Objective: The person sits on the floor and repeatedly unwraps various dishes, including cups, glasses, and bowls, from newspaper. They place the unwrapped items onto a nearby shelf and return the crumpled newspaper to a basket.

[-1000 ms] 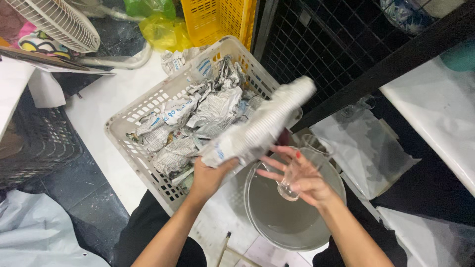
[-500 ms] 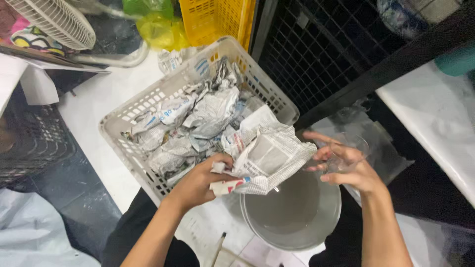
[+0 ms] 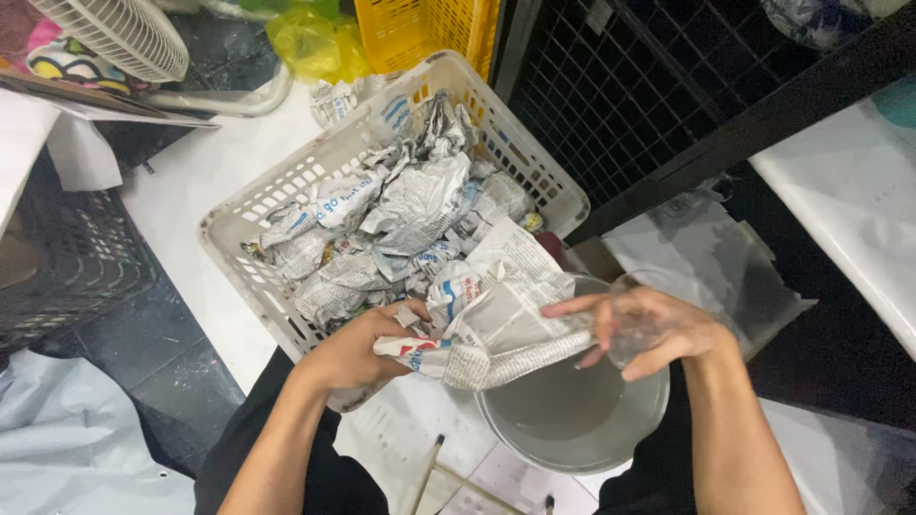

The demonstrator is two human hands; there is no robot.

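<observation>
Gripping newspaper (image 3: 501, 319) lower over bucket (image 3: 572, 420) than before, both hands (image 3: 358, 348).

Left hand (image 3: 358, 348) clenched, right hand (image 3: 649, 329) half-curled, both forearms raised forward.

Clear glass (image 3: 637, 324) mostly hidden by right hand (image 3: 658, 329), fan (image 3: 114, 33) and yellow crate (image 3: 429, 33) cut off at top edge

1. Floor (image 3: 205, 176): white tiles in the middle, dark tiles near left.
2. On it: white basket (image 3: 277, 195) centre; grey bucket (image 3: 572, 420) near right, just beside the basket.
3. Far: yellow crate (image 3: 420, 33), fan (image 3: 119, 33).
4. Near left: grey sheet (image 3: 67, 439); black crate (image 3: 67, 257) left.
</observation>
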